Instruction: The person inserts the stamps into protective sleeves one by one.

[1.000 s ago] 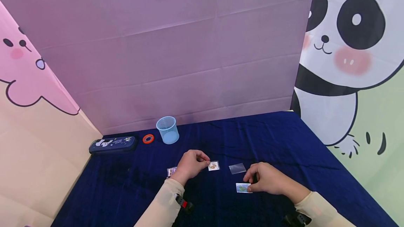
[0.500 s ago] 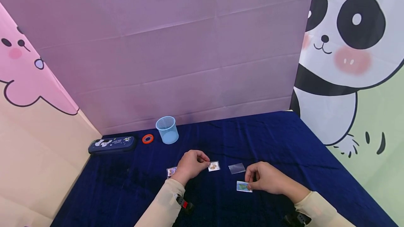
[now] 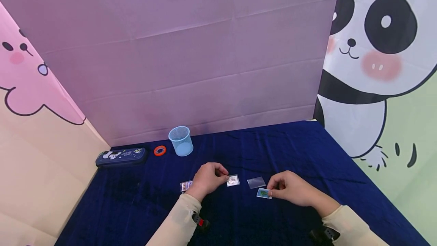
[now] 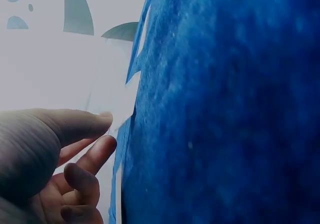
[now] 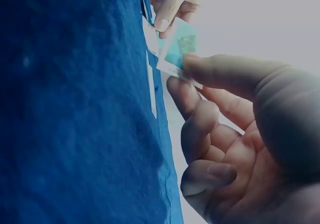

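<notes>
Between thumb and index finger, my right hand [image 3: 295, 188] pinches a small green and blue picture card [image 5: 181, 47] by its edge, raised off the cloth. A clear plastic sleeve [image 3: 256, 182] lies flat just behind that card in the head view. My left hand [image 3: 209, 179] pinches the left edge of another small card [image 3: 233, 180], white-bordered and in a clear sleeve; the left wrist view has this card [image 4: 131, 97] tilted up from the cloth. Partly hidden behind the left wrist lies a third, purplish sleeved card [image 3: 186, 186].
Toward the back of the dark blue cloth [image 3: 290, 143] stand a light blue mesh cup [image 3: 181, 141], an orange tape roll [image 3: 159, 150] and a dark blue pencil case [image 3: 121, 156]. A purple backdrop [image 3: 205, 56] rises behind, with printed panels at both sides.
My right hand has lifted the green and blue card and carried it away from me, close to the empty sleeve. My left hand and its card have shifted slightly right, the card now tilted.
</notes>
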A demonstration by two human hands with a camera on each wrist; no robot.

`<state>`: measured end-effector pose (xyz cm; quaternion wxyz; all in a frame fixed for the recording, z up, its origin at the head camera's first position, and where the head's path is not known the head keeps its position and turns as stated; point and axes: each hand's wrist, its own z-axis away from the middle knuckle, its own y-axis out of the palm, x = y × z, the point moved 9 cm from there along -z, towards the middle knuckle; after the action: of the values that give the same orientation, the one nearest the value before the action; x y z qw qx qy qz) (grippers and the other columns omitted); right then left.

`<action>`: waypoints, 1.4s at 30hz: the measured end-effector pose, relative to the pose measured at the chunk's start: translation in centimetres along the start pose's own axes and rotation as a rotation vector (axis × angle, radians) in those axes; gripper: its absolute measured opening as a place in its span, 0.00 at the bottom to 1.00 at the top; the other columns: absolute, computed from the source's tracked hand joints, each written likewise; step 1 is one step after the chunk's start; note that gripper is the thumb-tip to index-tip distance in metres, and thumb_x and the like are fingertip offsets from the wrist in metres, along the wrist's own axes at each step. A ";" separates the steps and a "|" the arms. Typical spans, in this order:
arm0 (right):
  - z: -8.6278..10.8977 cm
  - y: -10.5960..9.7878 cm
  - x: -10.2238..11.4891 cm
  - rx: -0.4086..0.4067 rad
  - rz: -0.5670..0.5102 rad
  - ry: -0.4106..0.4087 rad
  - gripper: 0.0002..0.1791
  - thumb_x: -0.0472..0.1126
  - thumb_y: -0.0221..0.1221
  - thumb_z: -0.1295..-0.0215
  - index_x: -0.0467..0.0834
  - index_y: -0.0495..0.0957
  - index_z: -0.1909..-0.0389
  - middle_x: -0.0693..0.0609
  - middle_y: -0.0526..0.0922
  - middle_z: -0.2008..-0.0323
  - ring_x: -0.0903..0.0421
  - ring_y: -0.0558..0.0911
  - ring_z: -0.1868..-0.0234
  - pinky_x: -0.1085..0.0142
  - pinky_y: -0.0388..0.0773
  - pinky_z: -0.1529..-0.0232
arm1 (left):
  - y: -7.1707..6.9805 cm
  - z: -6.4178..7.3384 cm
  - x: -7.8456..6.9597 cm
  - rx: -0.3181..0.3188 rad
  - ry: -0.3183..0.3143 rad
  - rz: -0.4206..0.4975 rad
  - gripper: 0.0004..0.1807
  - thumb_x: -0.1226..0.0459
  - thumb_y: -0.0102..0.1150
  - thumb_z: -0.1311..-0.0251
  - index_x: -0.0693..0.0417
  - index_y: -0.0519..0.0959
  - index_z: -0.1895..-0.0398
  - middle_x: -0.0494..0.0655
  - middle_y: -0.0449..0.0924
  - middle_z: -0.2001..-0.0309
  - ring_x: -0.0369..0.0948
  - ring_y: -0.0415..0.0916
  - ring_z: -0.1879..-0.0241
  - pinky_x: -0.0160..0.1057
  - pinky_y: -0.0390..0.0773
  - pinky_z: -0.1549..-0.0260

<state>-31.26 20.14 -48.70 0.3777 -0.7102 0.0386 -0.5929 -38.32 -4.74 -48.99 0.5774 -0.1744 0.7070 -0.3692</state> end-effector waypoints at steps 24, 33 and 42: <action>0.9 -5.2 -2.2 -0.295 0.059 0.055 0.03 0.42 0.67 0.29 0.49 0.84 0.63 0.53 0.78 0.73 0.58 0.73 0.76 0.67 0.69 0.76 | 0.8 0.0 -2.0 -0.034 0.053 -0.120 0.05 0.57 0.77 0.40 0.39 0.87 0.65 0.35 0.79 0.64 0.35 0.73 0.66 0.41 0.75 0.64; 1.5 -6.9 -3.2 -0.401 0.092 0.078 0.02 0.40 0.67 0.28 0.47 0.85 0.60 0.53 0.80 0.70 0.57 0.75 0.73 0.66 0.71 0.73 | 2.5 -0.3 -3.8 0.005 0.089 -0.109 0.05 0.55 0.75 0.38 0.37 0.86 0.63 0.33 0.81 0.60 0.34 0.75 0.63 0.41 0.79 0.60; 1.9 -8.1 -3.9 -0.480 0.024 0.133 0.05 0.38 0.64 0.26 0.41 0.85 0.55 0.48 0.85 0.63 0.55 0.78 0.68 0.65 0.78 0.70 | 4.6 -0.8 -6.2 0.070 0.102 -0.125 0.07 0.54 0.74 0.36 0.39 0.88 0.57 0.31 0.84 0.58 0.34 0.79 0.58 0.46 0.79 0.50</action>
<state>-33.93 28.83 -47.21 0.2019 -0.7383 0.2115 -0.6078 -36.54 2.79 -48.00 0.5221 -0.1788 0.7101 -0.4372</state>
